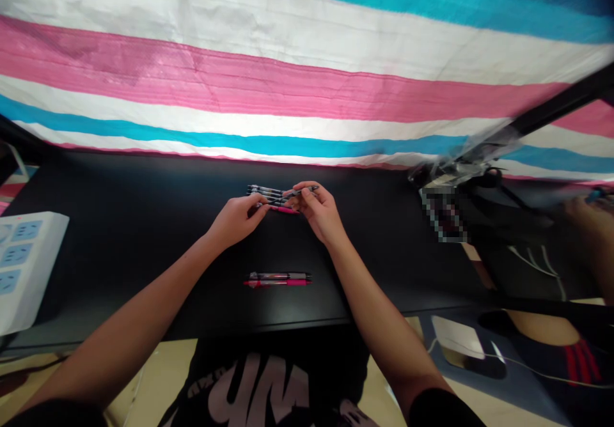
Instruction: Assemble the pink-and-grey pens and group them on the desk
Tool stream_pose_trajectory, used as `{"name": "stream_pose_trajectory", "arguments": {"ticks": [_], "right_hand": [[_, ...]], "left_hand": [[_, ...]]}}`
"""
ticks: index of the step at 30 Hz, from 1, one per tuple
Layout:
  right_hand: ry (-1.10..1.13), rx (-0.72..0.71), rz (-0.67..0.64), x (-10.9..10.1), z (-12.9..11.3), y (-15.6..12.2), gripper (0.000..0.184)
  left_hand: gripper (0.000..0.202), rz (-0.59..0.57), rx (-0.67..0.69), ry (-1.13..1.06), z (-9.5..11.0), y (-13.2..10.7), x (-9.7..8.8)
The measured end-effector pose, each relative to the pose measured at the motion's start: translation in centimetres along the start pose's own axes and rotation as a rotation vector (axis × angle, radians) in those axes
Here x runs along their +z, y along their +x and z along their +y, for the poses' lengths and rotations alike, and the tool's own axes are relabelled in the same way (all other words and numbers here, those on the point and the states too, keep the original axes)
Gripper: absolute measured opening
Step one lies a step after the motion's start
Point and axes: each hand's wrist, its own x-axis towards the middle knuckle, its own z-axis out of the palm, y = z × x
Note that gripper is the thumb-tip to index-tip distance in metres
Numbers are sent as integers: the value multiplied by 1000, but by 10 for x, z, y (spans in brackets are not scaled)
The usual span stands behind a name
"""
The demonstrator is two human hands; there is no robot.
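Observation:
Both hands are closed on one dark pen (309, 189), which slants between them just above the desk. My left hand (242, 217) pinches its left end with thumb and fingertips. Around the right part of the pen are the fingers of my right hand (320, 211). Under and behind the fingers, several dark pens (263, 190) lie side by side, partly hidden by the hands. A pink-red pen (286, 209) lies on the near side of that row. Closer to my body, a black pen (281, 276) and a red pen (278, 282) lie parallel.
The black desk (144, 248) ends at a striped sheet (288, 88) hanging behind it. A white power strip (36, 267) stands at the left. To the right are a pixelated device (444, 215) and a dark frame bar (556, 104). Another person's arm (597, 235) shows at far right.

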Motion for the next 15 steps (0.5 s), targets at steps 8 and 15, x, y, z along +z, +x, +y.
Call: {"name": "stream_pose_trajectory", "arguments": {"ticks": [8,15], "right_hand": [[8,66,-96,5,6,-3,33],[60,103,-185,8,12,-3,36]], "left_hand": [[26,-8,-3,-22,2,0,1],[30,-22,-27,-17,1,-1,2]]}}
